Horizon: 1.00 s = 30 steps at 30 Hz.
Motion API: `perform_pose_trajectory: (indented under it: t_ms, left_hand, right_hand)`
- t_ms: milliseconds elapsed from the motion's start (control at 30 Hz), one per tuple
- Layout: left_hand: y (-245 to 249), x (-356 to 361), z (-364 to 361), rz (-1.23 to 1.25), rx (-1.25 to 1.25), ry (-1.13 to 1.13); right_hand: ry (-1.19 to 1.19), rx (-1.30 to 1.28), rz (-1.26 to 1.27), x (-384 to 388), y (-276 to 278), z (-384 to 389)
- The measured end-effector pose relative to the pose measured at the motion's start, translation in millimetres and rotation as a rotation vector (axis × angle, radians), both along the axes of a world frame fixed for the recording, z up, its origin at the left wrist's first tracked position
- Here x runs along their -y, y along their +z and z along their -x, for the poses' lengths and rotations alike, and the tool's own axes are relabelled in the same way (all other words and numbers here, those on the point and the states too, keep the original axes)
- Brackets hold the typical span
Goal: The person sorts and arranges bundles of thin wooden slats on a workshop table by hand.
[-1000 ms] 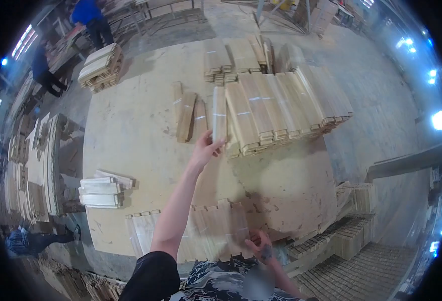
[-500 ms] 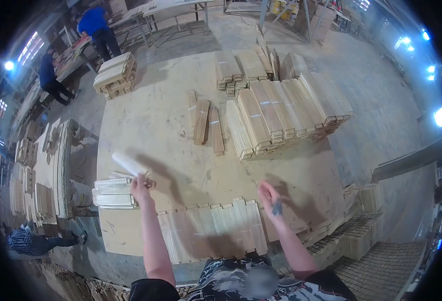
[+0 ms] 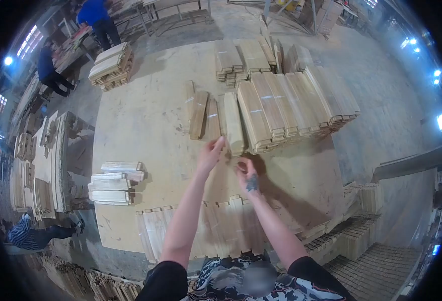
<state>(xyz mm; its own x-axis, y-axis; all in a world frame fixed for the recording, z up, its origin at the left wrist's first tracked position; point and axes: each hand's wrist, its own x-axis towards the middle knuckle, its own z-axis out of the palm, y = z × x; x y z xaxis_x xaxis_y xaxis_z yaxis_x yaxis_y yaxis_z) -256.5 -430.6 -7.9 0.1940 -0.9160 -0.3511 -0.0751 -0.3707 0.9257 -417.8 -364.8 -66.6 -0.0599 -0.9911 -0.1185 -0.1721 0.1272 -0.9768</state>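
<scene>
Plank: pale board (image 3: 233,123) at the near left end of the big stack (image 3: 283,103), running away from me just past both hands' fingers, near end closest to them.
Left hand (image 3: 210,156): fingers partly bent and reaching toward the plank's lower left edge; can't honestly tell if they're touching or pinching it.
Right hand (image 3: 246,172): inked on the back, fingers loosely curled just below the plank's near end; can't tell how wide the gap is, or if they've got hold of anything.
Loose boards (image 3: 199,115): three of them, beyond the left fingers and a bit left.
Big stack: off to the right and beyond the right fingers, with a smaller stack (image 3: 256,56) behind it.
White pile (image 3: 111,189): short pieces, well left of the left fingers.
Board row (image 3: 206,228): side by side, on my side of the fingers, under the forearms.
Bench (image 3: 145,130): wide flat sheet under all that, scuffed, with another stack (image 3: 111,65) way up past the fingers at the far left corner.
</scene>
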Motion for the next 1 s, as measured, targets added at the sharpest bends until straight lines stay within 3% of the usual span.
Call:
perform_pose_trajectory:
  t_ms: [133, 233, 333, 433, 533, 633, 733, 833, 1000]
  left_hand:
    - [-39, 54, 29, -0.108, 0.263, -0.086]
    - [-44, 56, 30, -0.147, 0.258, -0.064]
    - [-35, 50, 36, -0.106, 0.396, -0.052]
    - [-18, 46, 50, -0.093, 0.471, -0.033]
    - [-8, 35, 54, 0.025, 0.144, 0.044]
    - [-6, 22, 42, -0.053, -0.183, 0.02]
    - [-13, 4, 32, -0.127, -0.339, 0.03]
    - [-43, 1, 26, -0.135, -0.37, 0.052]
    - [-7, -32, -4, -0.222, -0.648, -0.08]
  right_hand:
    - [0.086, 0.071, -0.002, -3, -7, -1]
    - [0.103, 0.107, -0.04, -6, -12, 8]
    - [0.116, 0.111, -0.059, -11, -9, 13]
    - [0.024, 0.262, 0.101, -3, -35, 5]
    - [0.02, 0.313, -0.021, 3, -18, 4]
    - [0.012, 0.292, -0.072, 0, -36, -5]
    - [0.152, 0.199, -0.168, -10, -6, -11]
    - [0.148, 0.232, -0.125, -34, -9, -9]
    - [0.025, 0.281, -0.236, -80, 39, 31]
